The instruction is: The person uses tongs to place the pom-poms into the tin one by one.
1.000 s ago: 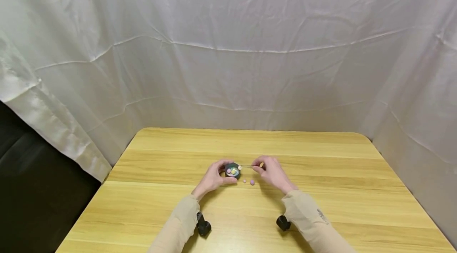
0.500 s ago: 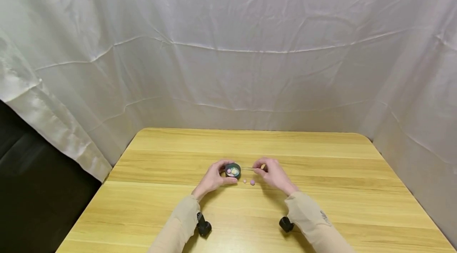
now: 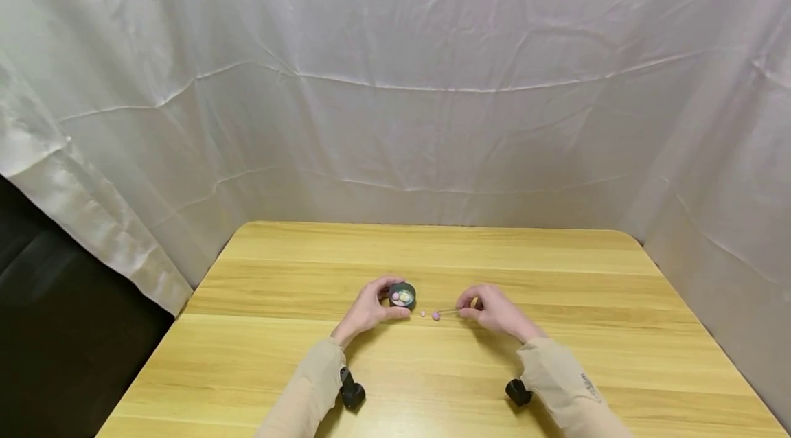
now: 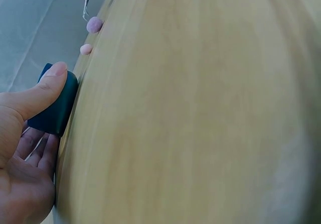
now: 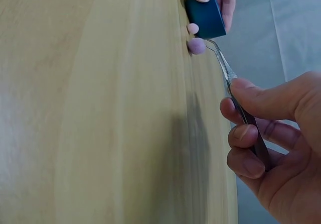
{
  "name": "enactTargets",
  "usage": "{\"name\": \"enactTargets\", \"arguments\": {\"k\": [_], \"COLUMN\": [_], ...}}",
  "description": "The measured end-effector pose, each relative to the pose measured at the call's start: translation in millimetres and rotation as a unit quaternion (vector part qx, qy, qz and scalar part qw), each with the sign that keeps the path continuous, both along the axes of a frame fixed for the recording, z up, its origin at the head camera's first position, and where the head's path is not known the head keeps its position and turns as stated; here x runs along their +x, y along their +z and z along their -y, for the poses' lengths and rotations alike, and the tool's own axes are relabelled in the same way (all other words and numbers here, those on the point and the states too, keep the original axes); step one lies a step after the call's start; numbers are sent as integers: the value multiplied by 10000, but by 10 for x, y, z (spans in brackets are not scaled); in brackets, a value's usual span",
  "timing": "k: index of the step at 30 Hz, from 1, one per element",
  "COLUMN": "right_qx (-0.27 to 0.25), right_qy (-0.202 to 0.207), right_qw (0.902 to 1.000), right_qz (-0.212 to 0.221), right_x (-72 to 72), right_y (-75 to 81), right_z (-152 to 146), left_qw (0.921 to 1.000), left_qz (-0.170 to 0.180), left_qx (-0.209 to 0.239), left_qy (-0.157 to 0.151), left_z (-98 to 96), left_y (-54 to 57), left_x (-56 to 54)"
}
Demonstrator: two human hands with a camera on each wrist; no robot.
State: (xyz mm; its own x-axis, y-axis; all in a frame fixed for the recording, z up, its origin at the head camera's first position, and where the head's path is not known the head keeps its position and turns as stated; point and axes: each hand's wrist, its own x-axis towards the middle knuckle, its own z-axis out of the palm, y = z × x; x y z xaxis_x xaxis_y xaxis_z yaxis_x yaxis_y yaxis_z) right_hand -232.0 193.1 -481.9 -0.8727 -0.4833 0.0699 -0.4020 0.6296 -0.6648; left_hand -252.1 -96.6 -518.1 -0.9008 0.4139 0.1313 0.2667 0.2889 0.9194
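Observation:
My left hand [image 3: 369, 306] holds a small dark teal bowl [image 4: 59, 106] on the table, its thumb against the near side and the fingers around the far side. Inside the bowl lie several pale balls, pink and yellowish among them. My right hand [image 3: 496, 312] pinches a pair of metal tweezers [image 5: 231, 78] with bent tips. Those tips are at a purple ball [image 5: 196, 46] on the table; whether they grip it I cannot tell. Between the purple ball and the bowl sits a smaller pale pink ball [image 5: 193, 28].
The wooden table [image 3: 296, 252] carries all of this. Pale curtains [image 3: 395, 136] hang behind and to the sides, and a black surface [image 3: 55, 328] stands at the left. A black wrist device [image 3: 518, 392] sits below the right sleeve, another [image 3: 353, 390] below the left.
A pale ball at the tweezers' tips has gone from there into the bowl. My right hand has then moved right and nearer, bringing the tweezers to the purple ball. The left hand stays put.

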Motion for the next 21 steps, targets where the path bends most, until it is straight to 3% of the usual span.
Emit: {"name": "enactTargets", "arguments": {"k": [5,14,21], "right_qx": [5,-70,-21], "right_qy": [-52,-113,-197], "right_qw": [10000,9999,9998], "right_qz": [19,6,-29], "right_x": [-14,-18,-9], "right_y": [-27,-55,-57], "right_z": [12,15,15], "left_qw": [10000,9998,9999], "left_qz": [52,101,49], "left_qx": [15,154,148], "left_qy": [56,-22,-25], "left_z": [-25,-33,-30], "left_y": [38,335,341], "left_x": [26,191,210]}}
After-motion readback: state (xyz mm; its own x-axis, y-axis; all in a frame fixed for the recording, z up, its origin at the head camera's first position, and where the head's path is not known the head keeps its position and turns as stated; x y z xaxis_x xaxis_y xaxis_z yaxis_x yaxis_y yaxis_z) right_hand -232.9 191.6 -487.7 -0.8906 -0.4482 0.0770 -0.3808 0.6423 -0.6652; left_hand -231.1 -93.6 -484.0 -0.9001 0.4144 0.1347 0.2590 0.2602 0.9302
